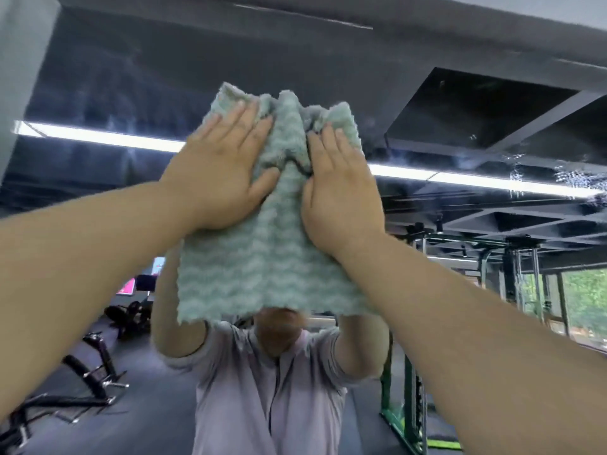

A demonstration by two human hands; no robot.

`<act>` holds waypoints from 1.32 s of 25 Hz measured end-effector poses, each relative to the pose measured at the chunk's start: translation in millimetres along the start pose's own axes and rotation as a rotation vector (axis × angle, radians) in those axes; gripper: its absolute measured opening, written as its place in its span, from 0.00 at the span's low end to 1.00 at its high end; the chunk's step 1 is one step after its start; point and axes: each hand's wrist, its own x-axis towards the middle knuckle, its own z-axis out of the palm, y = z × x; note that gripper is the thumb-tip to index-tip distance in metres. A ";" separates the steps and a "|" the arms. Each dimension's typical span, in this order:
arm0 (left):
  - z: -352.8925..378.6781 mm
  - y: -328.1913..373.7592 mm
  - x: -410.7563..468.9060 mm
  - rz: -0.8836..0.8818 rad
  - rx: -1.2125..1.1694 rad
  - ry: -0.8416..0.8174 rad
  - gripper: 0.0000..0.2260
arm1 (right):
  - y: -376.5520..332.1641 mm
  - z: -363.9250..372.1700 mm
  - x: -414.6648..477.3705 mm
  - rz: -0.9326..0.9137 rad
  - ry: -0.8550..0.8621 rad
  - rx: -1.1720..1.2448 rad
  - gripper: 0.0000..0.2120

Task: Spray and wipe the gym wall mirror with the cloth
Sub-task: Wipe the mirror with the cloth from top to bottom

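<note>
The gym wall mirror [98,77] fills nearly the whole frame, with a pale wall edge down the upper left; it reflects a dark ceiling crossed by a long light strip [98,137] running from the left edge to the right edge behind the hands. The reflected person's pale shirt [269,389] takes the lower centre, with both reflected arms raised; the reflected head is hidden behind the cloth.

The cloth [262,264], pale green with a wavy pile, sits at the centre of the frame against the glass; its lower part hangs flat and its top is bunched into folds between the two hands.

The left hand [220,178] lies flat on the cloth's upper left part, fingers straight and close together, thumb spread toward the middle fold; the right hand [341,198] lies flat on the upper right part, fingers straight, its thumb side pushed into the bunched fold. Neither hand curls round the fabric; both press it with open palms.

A green rack [407,389] stands reflected at lower right; a dark bench frame [95,372] lies at lower left; a patch of white droplets [571,178] speckles the glass at the right edge.
</note>
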 end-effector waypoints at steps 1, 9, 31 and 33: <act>4.5 1.7 -12.9 -0.005 0.011 0.029 0.35 | -17.2 8.2 -5.3 0.020 0.009 -0.021 0.28; -16.2 -73.1 -44.1 0.050 0.033 -0.063 0.36 | -54.6 13.2 5.9 -0.213 -0.005 0.033 0.30; -40.8 -182.1 -90.8 -0.033 0.001 -0.168 0.30 | -186.5 39.9 35.9 -0.252 -0.071 0.054 0.32; -43.2 -181.8 -86.7 -0.094 -0.055 -0.139 0.28 | -197.9 45.2 54.5 -0.163 -0.044 0.056 0.34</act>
